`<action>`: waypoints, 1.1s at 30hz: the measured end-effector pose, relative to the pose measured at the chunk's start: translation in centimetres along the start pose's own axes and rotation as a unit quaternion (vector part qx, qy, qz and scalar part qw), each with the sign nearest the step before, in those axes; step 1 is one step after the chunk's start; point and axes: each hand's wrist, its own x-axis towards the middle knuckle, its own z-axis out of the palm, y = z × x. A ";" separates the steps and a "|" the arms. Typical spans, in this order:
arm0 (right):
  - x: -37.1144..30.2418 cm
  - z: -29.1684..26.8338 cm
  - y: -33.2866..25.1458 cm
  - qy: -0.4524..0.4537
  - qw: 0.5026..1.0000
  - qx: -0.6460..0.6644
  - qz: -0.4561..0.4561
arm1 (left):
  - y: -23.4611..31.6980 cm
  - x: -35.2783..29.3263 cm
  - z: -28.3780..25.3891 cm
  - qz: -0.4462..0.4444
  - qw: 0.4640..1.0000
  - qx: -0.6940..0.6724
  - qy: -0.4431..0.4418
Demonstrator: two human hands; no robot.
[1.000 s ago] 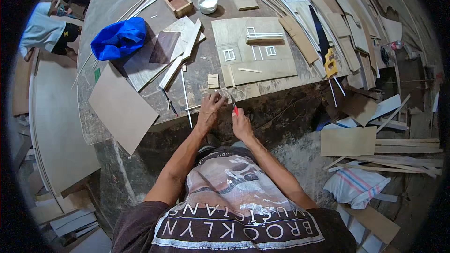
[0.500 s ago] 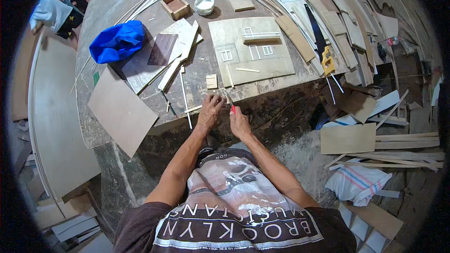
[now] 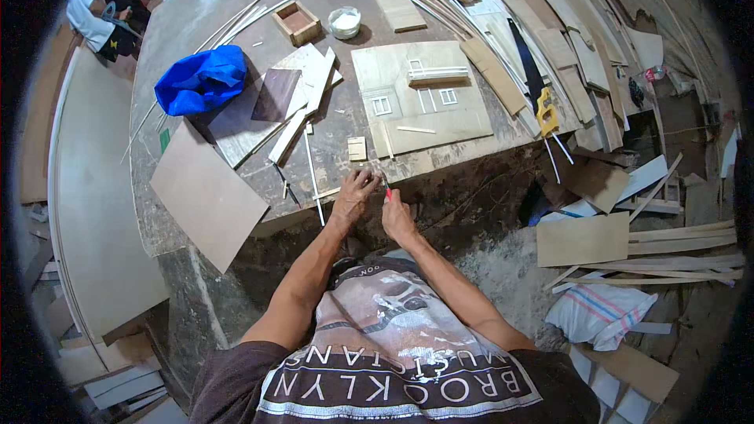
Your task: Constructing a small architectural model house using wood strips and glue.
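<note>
At the table's near edge my left hand is closed, its fingers bent down and together; whatever they pinch is hidden. A thin wood strip lies just left of it, and I cannot tell whether the hand touches it. My right hand grips a red-handled knife, its narrow tip pointing away from me beside the left fingertips. Just beyond the hands lies a small pale wooden piece with dark lines. Farther off to the right is a plywood panel bearing small white window frames, loose strips and a short stack of sticks.
A blue cloth bundle, a thin board overhanging the edge, an open wooden box and a white tub are on the table. A yellow-handled saw rests at right among boards. Another person is at far left.
The view has shifted slightly, so the things on the table sit a little lower. My hands stay close together, with the knife still in the right one and only slight finger movement.
</note>
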 end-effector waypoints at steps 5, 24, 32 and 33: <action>0.3 0.9 2.8 0.031 0.989 -0.095 -0.109 | 2.5 1.9 -2.0 -0.049 0.994 -0.080 0.058; -0.4 -15.4 7.0 0.178 0.977 0.074 0.086 | 3.7 6.0 -5.3 -0.057 0.997 -0.006 0.048; 12.6 -23.0 10.8 0.249 0.961 -0.110 0.042 | 0.5 11.1 -5.7 -0.208 0.965 0.021 0.160; 13.4 -23.6 10.8 0.247 0.962 -0.110 0.038 | 0.0 11.6 -5.5 -0.246 0.954 0.005 0.171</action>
